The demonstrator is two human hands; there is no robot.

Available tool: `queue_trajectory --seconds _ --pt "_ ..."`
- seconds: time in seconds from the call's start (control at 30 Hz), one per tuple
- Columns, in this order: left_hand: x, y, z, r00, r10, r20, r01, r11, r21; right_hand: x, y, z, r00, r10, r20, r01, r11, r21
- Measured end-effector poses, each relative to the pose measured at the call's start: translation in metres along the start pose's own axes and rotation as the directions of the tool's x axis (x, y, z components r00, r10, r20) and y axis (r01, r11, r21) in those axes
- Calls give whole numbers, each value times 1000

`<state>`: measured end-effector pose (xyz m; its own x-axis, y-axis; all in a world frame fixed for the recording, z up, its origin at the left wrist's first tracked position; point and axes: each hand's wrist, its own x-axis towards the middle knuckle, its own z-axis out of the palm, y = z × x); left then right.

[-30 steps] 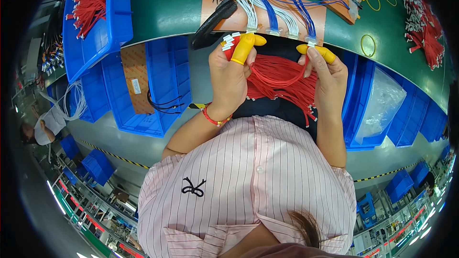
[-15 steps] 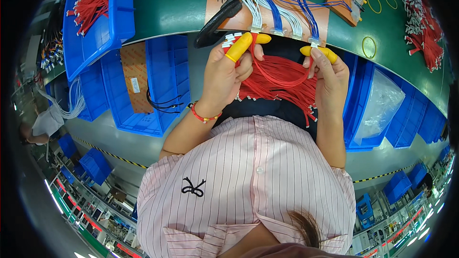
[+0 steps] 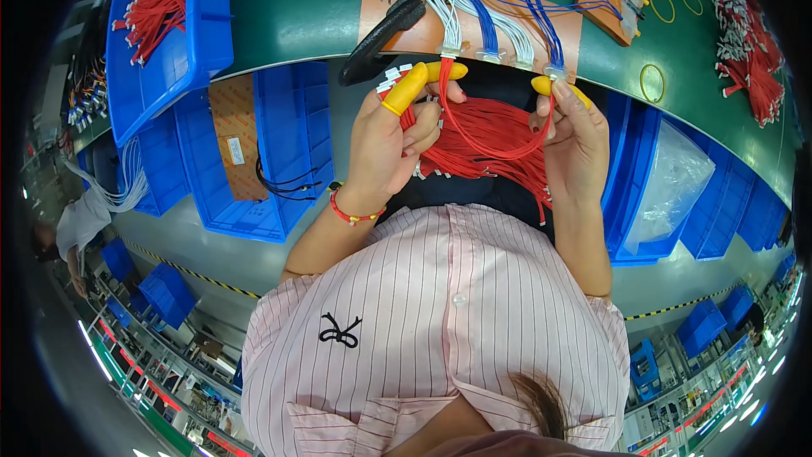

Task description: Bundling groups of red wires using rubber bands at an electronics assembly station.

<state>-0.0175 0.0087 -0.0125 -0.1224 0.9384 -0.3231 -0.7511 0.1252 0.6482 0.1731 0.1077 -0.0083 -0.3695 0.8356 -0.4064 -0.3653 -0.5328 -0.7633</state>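
Note:
My left hand [image 3: 391, 137], with yellow covers on thumb and finger, is closed around a few red cables whose white connectors [image 3: 393, 78] stick out past the thumb. From a white-wire connector [image 3: 449, 52] at the bench edge, a red cable [image 3: 495, 155] hangs in a loop to my right hand [image 3: 577, 135]. There my thumb and yellow-covered finger pinch the cable's other end against the connector of a blue wire bundle [image 3: 541, 21]. Whether that end is fully seated is hidden by the fingers. Below the hands, a thick pile of red cables [image 3: 482, 131] lies on my lap.
An orange board [image 3: 389, 17] with fixed connectors lies on the green bench [image 3: 296, 8]; a black curved handle [image 3: 381, 41] juts over its edge. Blue bins [image 3: 211, 42] stand left and under the bench. Yellow rings [image 3: 652, 83] and more red cables [image 3: 748, 59] lie right.
My left hand has shifted slightly left and down, away from the white-wire connector. My right hand has moved a little left, still pinching at the blue-wire connector.

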Motion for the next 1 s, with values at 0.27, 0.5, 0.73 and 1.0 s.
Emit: queue_trajectory --seconds 0.27,0.5,0.73,1.0 --pt "10 14 18 998 -12 -56 20 989 146 5 -14 -10 992 63 112 -35 970 -240" --pt "17 12 16 999 -36 -31 40 991 129 16 29 -3 782 -314 539 602 152 -784" --pt "17 3 14 996 65 -66 -53 983 176 38 56 15 681 -158 715 706 -116 -698" --pt "-16 -9 23 980 -105 169 149 951 -269 18 42 5 928 -151 341 335 740 -584"
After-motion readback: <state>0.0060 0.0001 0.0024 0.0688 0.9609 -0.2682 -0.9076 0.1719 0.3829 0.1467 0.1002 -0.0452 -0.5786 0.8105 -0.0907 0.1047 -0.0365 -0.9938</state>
